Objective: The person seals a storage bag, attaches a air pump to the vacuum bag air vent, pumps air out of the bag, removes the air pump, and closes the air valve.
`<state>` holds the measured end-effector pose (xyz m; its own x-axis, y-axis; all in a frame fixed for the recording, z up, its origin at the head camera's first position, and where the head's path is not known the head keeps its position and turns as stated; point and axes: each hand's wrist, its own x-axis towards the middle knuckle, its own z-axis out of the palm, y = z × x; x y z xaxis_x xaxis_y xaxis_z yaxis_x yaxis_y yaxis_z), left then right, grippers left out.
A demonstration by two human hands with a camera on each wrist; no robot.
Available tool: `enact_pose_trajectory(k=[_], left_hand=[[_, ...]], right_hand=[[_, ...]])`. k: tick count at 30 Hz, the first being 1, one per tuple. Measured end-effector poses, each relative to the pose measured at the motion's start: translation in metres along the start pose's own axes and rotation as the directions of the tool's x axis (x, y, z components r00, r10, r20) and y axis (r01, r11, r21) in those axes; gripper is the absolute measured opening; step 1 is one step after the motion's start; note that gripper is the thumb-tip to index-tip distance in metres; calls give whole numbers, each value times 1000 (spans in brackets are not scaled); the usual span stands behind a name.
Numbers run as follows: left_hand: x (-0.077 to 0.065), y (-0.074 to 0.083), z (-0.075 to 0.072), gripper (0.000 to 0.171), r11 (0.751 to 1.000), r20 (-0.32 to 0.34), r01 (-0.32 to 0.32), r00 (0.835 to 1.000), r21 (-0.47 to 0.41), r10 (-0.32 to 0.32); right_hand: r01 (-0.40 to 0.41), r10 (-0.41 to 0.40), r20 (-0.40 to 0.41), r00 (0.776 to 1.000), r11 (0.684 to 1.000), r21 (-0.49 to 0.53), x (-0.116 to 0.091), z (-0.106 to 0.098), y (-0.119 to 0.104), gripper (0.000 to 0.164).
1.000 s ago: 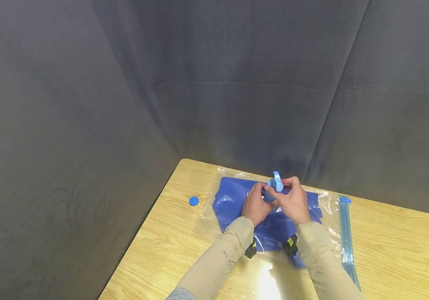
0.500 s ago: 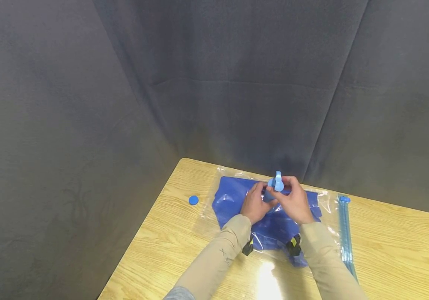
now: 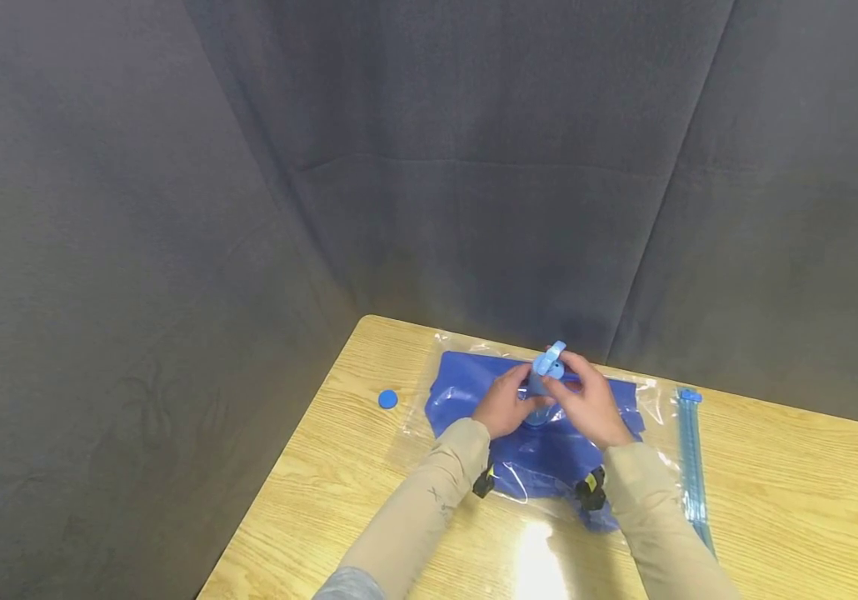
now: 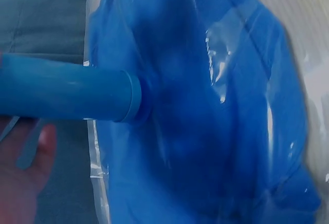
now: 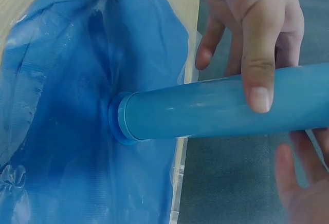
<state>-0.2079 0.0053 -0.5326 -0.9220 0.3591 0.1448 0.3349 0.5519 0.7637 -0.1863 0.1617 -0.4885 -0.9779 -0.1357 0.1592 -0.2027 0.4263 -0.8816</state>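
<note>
A light blue hand pump (image 3: 549,367) stands on a clear plastic storage bag (image 3: 429,433) that holds folded blue material (image 3: 466,392). Its round foot (image 5: 128,116) meets a blue ring on the bag. My left hand (image 3: 502,406) holds the pump's barrel (image 5: 195,108) from the left, with the thumb lying along it in the right wrist view. On the right, my right hand (image 3: 586,404) grips the pump near its top, below the handle. In the left wrist view, part of my left hand (image 4: 23,167) shows beside the barrel.
A small blue round cap (image 3: 387,399) lies on the wooden table (image 3: 324,458) left of the bag. The bag's zip strip with a blue slider (image 3: 690,396) runs along its right side. Dark cloth (image 3: 474,208) hangs behind the table.
The pump's handle has turned from nearly upright to slanting in the head view. My left hand has shifted slightly left and down, while the bag stays in place.
</note>
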Motion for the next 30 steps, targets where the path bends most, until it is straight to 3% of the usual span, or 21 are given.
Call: enact_pose_trajectory(k=[9, 17, 25, 30], left_hand=[[1, -2, 0, 48, 1000, 35, 16, 999, -5, -16], [0, -2, 0, 47, 998, 33, 32, 999, -51, -30], [-1, -5, 0, 52, 995, 9, 66, 998, -76, -66], [-4, -7, 2, 54, 995, -13, 92, 996, -47, -93]], right_hand=[[-36, 35, 48, 998, 999, 22, -3, -3, -1, 48], [-5, 4, 41, 999, 1000, 19, 1, -2, -3, 44], [-58, 58, -20, 998, 998, -30, 4, -1, -8, 34], [-62, 57, -66, 996, 996, -65, 4, 3, -11, 33]])
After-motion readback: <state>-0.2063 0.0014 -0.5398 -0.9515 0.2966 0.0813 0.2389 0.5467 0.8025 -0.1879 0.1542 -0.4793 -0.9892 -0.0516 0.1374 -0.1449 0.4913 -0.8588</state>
